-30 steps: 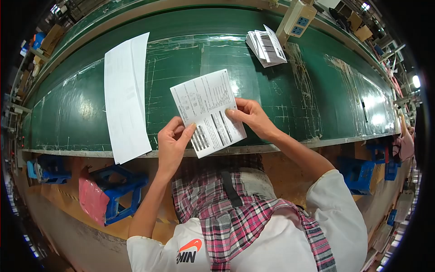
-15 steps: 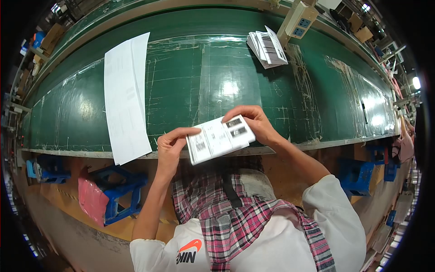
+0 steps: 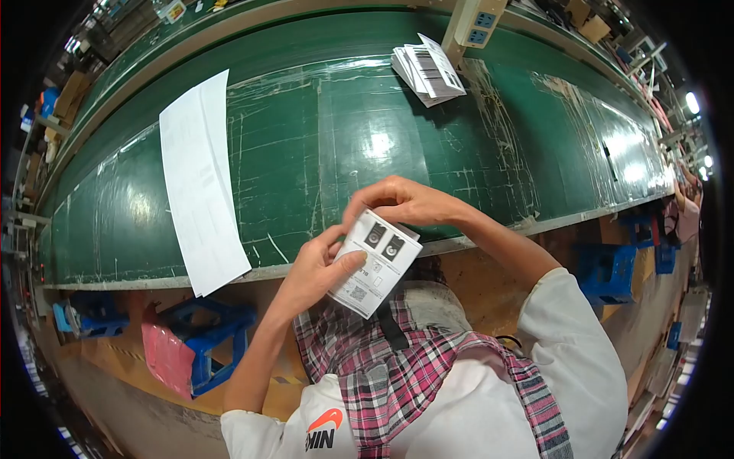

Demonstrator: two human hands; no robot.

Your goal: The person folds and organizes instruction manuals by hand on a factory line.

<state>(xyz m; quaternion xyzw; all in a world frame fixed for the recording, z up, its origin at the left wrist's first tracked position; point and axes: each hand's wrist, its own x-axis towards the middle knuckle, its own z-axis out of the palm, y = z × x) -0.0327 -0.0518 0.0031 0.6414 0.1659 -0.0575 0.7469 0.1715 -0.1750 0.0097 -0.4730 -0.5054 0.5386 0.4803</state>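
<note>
A folded white printed sheet (image 3: 372,264) with two dark pictures is tilted above the table's front edge. My left hand (image 3: 317,268) grips its left side, thumb on the printed face. At its upper left edge, my right hand (image 3: 401,202) has bent fingers pressed against the paper, the fingertips partly hidden. Long white sheets (image 3: 199,183) lie on the green table (image 3: 283,153) at the left, their lower end over the front edge. Near the back, a pile of folded printed papers (image 3: 428,73) rests beside a post.
The post carries a socket box (image 3: 479,29) at the back. Below the table stand a blue stool (image 3: 210,344) with a pink bag (image 3: 167,353) on the left and another blue stool (image 3: 604,274) on the right. A dark pen-like object (image 3: 609,162) lies at the right.
The folded sheet has turned to a steeper angle. My right hand has moved left to its upper left edge, and my left thumb now presses on its face. The view has shifted slightly.
</note>
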